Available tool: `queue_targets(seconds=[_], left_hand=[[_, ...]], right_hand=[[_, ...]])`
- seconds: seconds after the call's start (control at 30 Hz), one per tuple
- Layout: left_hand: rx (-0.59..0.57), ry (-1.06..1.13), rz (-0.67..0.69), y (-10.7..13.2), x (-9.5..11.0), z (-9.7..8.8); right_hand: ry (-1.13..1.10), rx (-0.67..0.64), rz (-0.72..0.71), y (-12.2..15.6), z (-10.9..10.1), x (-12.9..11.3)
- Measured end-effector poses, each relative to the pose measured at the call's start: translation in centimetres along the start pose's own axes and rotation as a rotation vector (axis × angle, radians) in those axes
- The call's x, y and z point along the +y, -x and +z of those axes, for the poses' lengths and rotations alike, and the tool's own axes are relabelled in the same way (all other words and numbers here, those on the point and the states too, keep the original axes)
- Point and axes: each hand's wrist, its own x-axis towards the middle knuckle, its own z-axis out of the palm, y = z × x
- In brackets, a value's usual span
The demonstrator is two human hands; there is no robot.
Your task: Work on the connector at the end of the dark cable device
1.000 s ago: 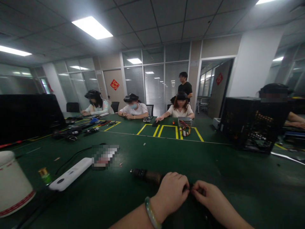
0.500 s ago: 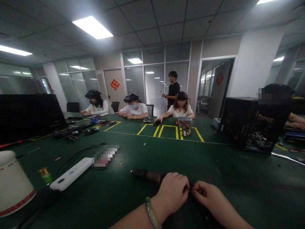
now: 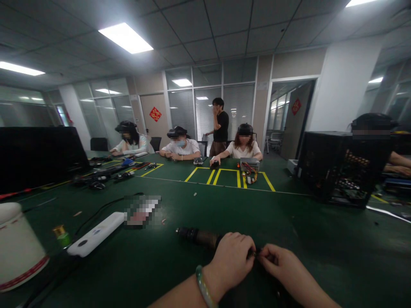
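Note:
In front of me on the green table lies a dark, tube-shaped tool [image 3: 205,238], with a metal tip and black collar at its left end. It resembles an electric screwdriver, but I cannot be sure. My left hand [image 3: 231,262], with a jade-coloured bangle [image 3: 204,285] on the wrist, is closed around the tool's right end and hides it. Close beside it, my right hand [image 3: 278,262] pinches with thumb and forefinger at a small dark piece [image 3: 256,253] with a brassy glint. What exactly sits between those fingertips is too small to make out.
At left stand a white power strip [image 3: 96,234], a small green bottle [image 3: 61,235], a white canister [image 3: 19,248] and a black monitor [image 3: 41,158]. An open computer case [image 3: 337,167] is at right. Several co-workers sit across the green table [image 3: 154,265]; another person [image 3: 219,128] stands behind them.
My hands stay almost in place, with a brassy glint now showing between them. The standing person has shifted left and raised a hand to the face. A seated co-worker's hand has moved slightly right.

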Motion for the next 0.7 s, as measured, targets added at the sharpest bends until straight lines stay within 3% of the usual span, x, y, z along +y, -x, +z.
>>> queue_targets(seconds=[0.7], left_hand=[[-0.027,-0.025,0.005,0.0,0.12,-0.36]], right_hand=[[-0.025,-0.012,-0.008,0.11,0.17,0.64]])
